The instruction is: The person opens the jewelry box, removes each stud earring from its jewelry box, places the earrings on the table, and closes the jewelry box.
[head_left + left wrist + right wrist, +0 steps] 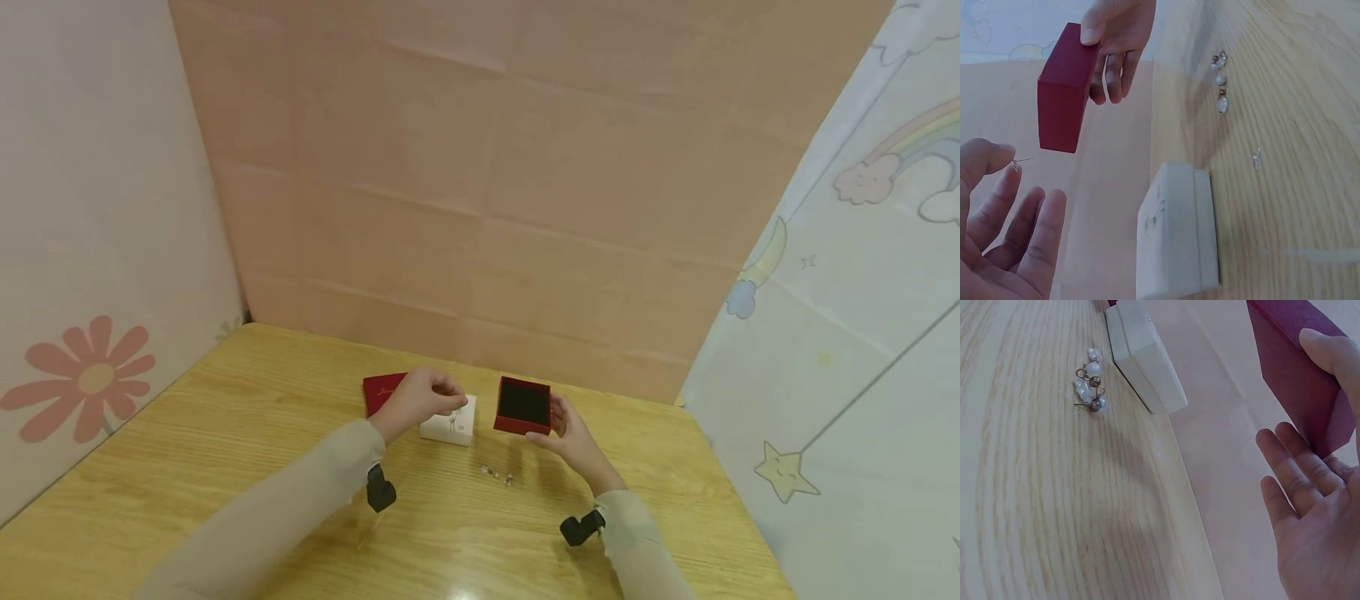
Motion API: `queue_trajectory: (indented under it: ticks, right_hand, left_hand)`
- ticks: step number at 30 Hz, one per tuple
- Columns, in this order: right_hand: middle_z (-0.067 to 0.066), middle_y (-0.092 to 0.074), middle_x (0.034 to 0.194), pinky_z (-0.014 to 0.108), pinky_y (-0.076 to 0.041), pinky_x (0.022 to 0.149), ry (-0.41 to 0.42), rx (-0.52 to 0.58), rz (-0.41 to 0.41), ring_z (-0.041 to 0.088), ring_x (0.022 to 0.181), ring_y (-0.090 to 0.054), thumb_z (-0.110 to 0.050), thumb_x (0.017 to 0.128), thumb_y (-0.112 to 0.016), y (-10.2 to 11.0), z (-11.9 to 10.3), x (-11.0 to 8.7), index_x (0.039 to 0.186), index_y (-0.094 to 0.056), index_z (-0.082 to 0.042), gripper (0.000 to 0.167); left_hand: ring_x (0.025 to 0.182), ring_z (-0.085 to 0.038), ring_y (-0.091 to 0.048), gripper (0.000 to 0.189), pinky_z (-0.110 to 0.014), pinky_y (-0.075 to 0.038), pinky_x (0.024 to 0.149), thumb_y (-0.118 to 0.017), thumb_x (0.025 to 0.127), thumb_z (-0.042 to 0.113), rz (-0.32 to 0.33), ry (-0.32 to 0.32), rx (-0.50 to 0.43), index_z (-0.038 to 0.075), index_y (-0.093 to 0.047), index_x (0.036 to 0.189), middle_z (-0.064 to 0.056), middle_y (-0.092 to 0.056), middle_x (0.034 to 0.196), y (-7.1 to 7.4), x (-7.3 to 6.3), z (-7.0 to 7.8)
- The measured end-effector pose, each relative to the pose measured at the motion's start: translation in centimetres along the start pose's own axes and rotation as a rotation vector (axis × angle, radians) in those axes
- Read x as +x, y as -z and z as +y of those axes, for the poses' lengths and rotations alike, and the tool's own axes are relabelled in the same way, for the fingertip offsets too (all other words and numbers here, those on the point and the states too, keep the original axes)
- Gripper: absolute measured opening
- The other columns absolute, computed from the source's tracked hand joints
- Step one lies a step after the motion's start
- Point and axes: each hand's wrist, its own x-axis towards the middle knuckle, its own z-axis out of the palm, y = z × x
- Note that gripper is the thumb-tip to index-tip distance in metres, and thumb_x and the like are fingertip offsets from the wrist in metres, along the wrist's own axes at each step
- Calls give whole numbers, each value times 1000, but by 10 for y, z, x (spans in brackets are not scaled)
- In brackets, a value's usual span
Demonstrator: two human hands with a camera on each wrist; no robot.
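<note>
My left hand (426,395) is raised over a white box (447,435). Its thumb and index finger pinch a tiny earring (1016,164) by one end, and a thin metal post sticks out. My right hand (576,440) holds an uncovered red box (516,424) with a black lining, tilted above the tabletop. The thumb is on one side of the box and the fingers are on the other. Below, between the hands, a dangling earring (1092,384) with pearly and brownish beads lies on the wood.
A flat red lid or booklet (381,386) with pale script lies behind my left hand, partly covered. On the wooden table (300,408) near the white box is a small clear piece (1257,157). Cloth-like walls enclose the back and sides.
</note>
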Motion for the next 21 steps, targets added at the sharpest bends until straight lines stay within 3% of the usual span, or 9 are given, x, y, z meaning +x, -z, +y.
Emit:
queue_trajectory:
  ticks: [5, 9, 15, 21]
  right_hand:
    - [18, -36, 151, 53, -28, 112, 27, 10, -6, 38, 138, -37, -20, 85, -75, 0, -2, 0, 150, -23, -9, 84]
    - [17, -38, 149, 53, -29, 111, 34, 8, -3, 38, 136, -39, -19, 85, -75, 0, -3, 0, 150, -25, -9, 83]
    - [19, -38, 149, 53, -30, 111, 47, 6, -4, 38, 135, -40, -17, 86, -74, -1, -4, 1, 149, -25, -6, 81]
    - [18, -40, 147, 53, -31, 111, 67, 13, -14, 37, 133, -42, -15, 86, -74, -2, -3, 2, 149, -25, -7, 81]
  left_hand:
    - [90, -30, -66, 14, -33, -57, 76, -72, 87, 16, -27, 28, -18, 2, -72, 91, -4, -68, 90, 3, -5, -4]
    - [87, -27, -66, 16, -33, -57, 73, -72, 87, 15, -38, 63, -4, 1, -72, 92, -3, -69, 91, 6, -9, -9]
    - [75, -17, -64, 11, -31, -57, 70, -73, 85, 15, -68, 90, 47, 4, -73, 87, -2, -69, 88, 6, -10, -22]
    - [67, -17, -66, 9, -29, -56, 67, -75, 83, 16, -129, 161, 130, 8, -73, 82, -1, -68, 77, 7, -10, -40]
